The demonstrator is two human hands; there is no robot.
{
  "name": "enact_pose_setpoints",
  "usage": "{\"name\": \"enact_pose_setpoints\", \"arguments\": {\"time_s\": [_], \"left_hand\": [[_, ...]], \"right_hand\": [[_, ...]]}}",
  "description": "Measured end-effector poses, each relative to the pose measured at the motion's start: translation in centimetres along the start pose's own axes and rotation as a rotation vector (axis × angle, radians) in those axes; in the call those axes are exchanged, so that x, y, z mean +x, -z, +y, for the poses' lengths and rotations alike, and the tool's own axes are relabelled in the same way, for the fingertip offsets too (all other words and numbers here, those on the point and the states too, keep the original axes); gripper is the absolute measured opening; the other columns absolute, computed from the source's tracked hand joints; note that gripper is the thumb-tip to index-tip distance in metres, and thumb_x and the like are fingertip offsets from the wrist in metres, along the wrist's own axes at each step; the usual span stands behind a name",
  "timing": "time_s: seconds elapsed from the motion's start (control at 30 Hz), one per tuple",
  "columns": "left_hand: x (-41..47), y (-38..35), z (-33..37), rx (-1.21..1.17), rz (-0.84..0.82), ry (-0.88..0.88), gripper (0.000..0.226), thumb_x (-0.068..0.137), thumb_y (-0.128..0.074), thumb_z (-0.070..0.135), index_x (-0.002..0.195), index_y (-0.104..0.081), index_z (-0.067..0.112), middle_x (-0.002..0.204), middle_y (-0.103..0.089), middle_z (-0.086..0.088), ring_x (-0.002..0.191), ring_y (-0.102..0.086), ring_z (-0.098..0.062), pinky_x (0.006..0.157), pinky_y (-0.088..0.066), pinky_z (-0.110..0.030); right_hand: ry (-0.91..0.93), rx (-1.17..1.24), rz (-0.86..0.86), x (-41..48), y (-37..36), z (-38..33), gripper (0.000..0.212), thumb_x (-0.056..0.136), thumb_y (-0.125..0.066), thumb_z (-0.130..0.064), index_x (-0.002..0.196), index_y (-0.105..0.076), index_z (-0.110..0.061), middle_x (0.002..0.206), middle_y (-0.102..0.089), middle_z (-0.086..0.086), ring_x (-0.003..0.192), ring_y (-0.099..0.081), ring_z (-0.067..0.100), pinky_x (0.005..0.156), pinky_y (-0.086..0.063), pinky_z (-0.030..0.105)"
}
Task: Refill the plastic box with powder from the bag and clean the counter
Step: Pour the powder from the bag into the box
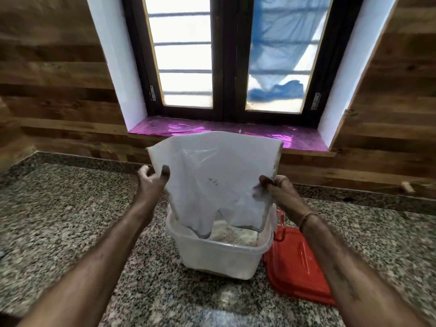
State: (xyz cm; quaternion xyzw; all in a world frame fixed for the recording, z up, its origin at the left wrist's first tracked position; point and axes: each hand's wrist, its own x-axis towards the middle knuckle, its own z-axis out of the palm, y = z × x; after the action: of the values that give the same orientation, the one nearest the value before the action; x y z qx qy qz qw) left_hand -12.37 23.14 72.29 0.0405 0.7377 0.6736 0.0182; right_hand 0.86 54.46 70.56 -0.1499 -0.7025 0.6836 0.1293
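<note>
The bag hangs upturned over the box, its cut mouth dipping inside the rim, and the box stands mid-bench toward the back edge with powder heaped in it. The left hand pinches the bag's left side between thumb and fingers; the right hand is closed on its right corner. To pour well, the person should probably keep the mouth below the rim, hold both sides taut and shake gently, so nothing dusts over the edge. The speckled granite bench would hide pale spills, so it wants a careful wipe. A red lid lies just right of the box. Behind, wood panelling and a barred window above a pink sill.
</note>
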Motion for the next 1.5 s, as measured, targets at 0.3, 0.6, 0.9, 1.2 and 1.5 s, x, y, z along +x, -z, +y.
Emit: {"name": "enact_pose_setpoints", "arguments": {"time_s": [0.3, 0.6, 0.9, 1.2, 1.5], "left_hand": [[0.6, -0.8, -0.2, -0.308, -0.008, -0.074, 0.024, 0.086, -0.072, -0.008, 0.095, -0.071, 0.015, 0.087, -0.078, 0.001, 0.075, -0.07, -0.01, 0.068, -0.059, -0.026], [0.5, 0.1, -1.1, -0.329, -0.095, -0.072, 0.018, 0.09, -0.072, 0.002, 0.107, -0.068, 0.006, 0.095, -0.075, -0.008, 0.076, -0.071, -0.013, 0.065, -0.059, -0.026], [0.2, -0.5, -1.3, -0.392, -0.081, -0.041, 0.029, 0.087, -0.076, 0.003, 0.115, -0.066, 0.004, 0.101, -0.076, -0.008, 0.081, -0.074, -0.012, 0.068, -0.061, -0.025], [0.2, -0.7, -0.9, -0.385, -0.077, -0.016, 0.023, 0.09, -0.072, 0.003, 0.113, -0.068, 0.005, 0.093, -0.079, -0.004, 0.078, -0.076, -0.014, 0.064, -0.06, -0.025], [0.5, -0.7, 1.2, -0.527, -0.364, 0.028, 0.046, 0.063, -0.08, 0.027, 0.105, -0.066, 0.014, 0.095, -0.081, -0.004, 0.083, -0.078, -0.016, 0.069, -0.063, -0.03]], "right_hand": [[0.079, -0.365, 0.22, 2.2, 2.6, 2.1, 0.021, 0.07, -0.074, -0.037, 0.084, -0.077, -0.022, 0.082, -0.079, -0.001, 0.076, -0.073, 0.022, 0.071, -0.061, 0.054], [0.102, -0.177, 0.217, 1.3, 1.5, 1.2, 0.014, 0.097, -0.066, -0.011, 0.084, -0.07, -0.008, 0.082, -0.069, 0.008, 0.078, -0.057, 0.019, 0.074, -0.047, 0.04], [0.056, -0.236, 0.047, -0.3, 0.0, -0.5, 0.018, 0.085, -0.079, -0.008, 0.099, -0.075, -0.018, 0.102, -0.079, 0.003, 0.102, -0.075, 0.022, 0.089, -0.061, 0.04], [0.043, -0.215, 0.142, -0.6, 2.5, 1.7, 0.015, 0.09, -0.076, -0.013, 0.093, -0.072, 0.001, 0.078, -0.067, 0.008, 0.075, -0.058, 0.016, 0.073, -0.047, 0.035], [-0.093, -0.078, 0.114, 1.5, 1.1, 1.3, 0.073, 0.075, -0.089, -0.036, 0.128, -0.058, 0.003, 0.111, -0.073, 0.025, 0.104, -0.073, 0.034, 0.093, -0.058, 0.053]]}}
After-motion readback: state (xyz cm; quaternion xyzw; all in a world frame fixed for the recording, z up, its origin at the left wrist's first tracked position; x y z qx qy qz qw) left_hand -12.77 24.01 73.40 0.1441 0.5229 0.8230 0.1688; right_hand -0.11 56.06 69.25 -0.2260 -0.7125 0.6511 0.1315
